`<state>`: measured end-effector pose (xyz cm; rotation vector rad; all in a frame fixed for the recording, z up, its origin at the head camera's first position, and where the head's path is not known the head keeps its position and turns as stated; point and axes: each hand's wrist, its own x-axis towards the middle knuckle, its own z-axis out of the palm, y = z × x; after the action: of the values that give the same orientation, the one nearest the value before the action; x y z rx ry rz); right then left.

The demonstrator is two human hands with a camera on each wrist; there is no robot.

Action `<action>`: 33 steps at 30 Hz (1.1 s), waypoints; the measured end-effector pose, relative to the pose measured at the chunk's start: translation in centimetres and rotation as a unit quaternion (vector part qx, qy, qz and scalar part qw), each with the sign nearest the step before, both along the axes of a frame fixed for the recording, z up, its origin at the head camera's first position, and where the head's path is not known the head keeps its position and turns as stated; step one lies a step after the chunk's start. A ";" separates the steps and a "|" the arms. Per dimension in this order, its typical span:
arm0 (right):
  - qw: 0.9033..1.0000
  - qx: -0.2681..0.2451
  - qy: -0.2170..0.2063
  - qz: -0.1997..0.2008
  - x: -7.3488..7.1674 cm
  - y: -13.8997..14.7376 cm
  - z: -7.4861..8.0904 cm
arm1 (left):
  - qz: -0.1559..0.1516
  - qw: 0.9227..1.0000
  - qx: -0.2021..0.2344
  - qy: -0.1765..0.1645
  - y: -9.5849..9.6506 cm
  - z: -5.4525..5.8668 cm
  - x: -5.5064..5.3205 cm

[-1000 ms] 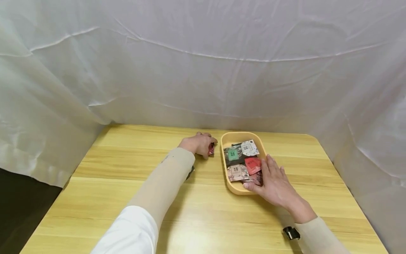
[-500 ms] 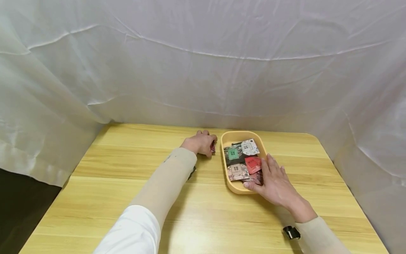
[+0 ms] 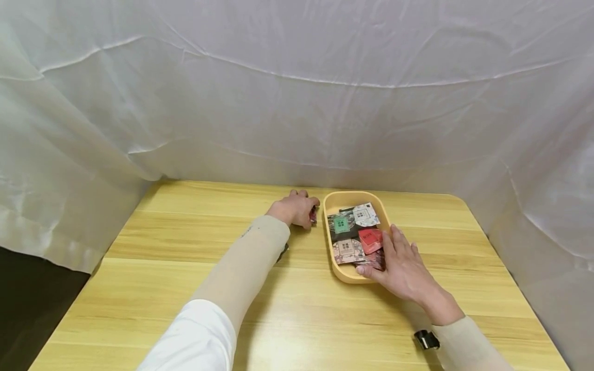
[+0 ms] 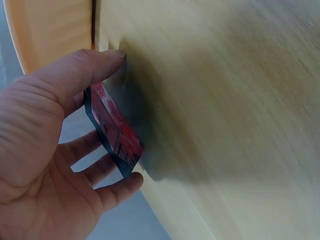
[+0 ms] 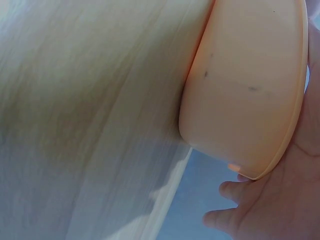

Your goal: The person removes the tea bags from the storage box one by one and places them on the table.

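Observation:
My left hand (image 3: pixel 297 207) grips a small square sachet (image 4: pixel 116 124) with a dark red floral print, the thumb at one edge and fingers along the far side. This hand is low over the table, just left of a yellow-orange plastic box (image 3: pixel 333 265). Inside the box lie several flat sachets: a green-labelled black one (image 3: pixel 341 224), a white one (image 3: pixel 365 215), a red one (image 3: pixel 371 240) and a beige patterned one (image 3: pixel 347 251). My right hand (image 3: pixel 402 265) rests with extended fingers on the box's right rim, its thumb reaching over the front corner.
The wooden table (image 3: pixel 297 319) runs back to a pale hanging curtain (image 3: pixel 260 103), which also encloses both sides. A black band (image 3: pixel 426 340) is on the right wrist. A dark area (image 3: pixel 37 309) lies beyond the table's left edge.
My left hand with the sachet has shifted slightly right, closer to the box. The right hand and the box have stayed where they were.

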<state>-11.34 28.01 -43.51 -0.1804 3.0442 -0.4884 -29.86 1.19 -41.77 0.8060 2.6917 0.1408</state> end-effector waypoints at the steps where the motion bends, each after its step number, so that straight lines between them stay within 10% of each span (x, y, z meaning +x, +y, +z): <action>1: 1.000 0.000 0.000 0.000 0.0 0.0 0.0 | 0.000 1.000 0.000 0.002 0.0 -0.1 0.0; 23: 1.000 0.002 -0.004 -0.005 0.0 -0.3 -0.1 | -0.007 1.000 0.007 -0.012 -0.4 0.0 -0.1; 33: 1.000 0.003 -0.001 -0.001 -0.2 -0.7 -0.1 | -0.005 0.995 0.046 0.090 1.4 3.8 2.0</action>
<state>-11.58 27.34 -43.63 -0.1756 3.0443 -0.4782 -27.87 2.64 -37.95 0.8984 2.8682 0.1990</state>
